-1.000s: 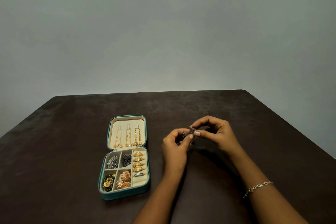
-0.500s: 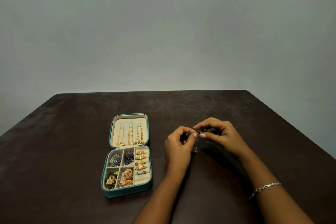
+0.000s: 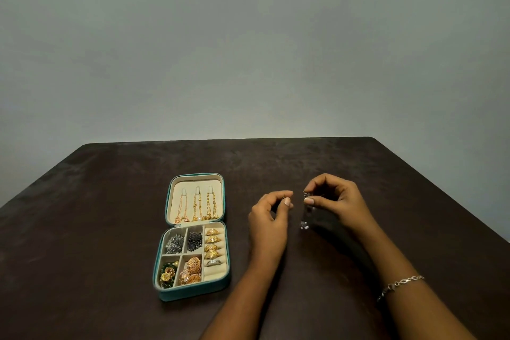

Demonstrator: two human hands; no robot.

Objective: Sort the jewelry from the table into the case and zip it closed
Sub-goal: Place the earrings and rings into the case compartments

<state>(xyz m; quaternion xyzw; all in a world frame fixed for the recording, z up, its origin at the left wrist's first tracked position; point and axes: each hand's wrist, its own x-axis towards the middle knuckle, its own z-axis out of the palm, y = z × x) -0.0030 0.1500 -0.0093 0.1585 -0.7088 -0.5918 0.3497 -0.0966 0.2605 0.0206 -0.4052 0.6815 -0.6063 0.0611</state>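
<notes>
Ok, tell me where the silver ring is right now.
Head view: the silver ring sits in the right-hand ring column of the teal case, just below the four gold rings, left of the left hand.

Teal case is lying open flat; gold chains are hanging in its lid, earrings and rings sitting in compartments. One silver piece is being pinched in right hand.
</notes>
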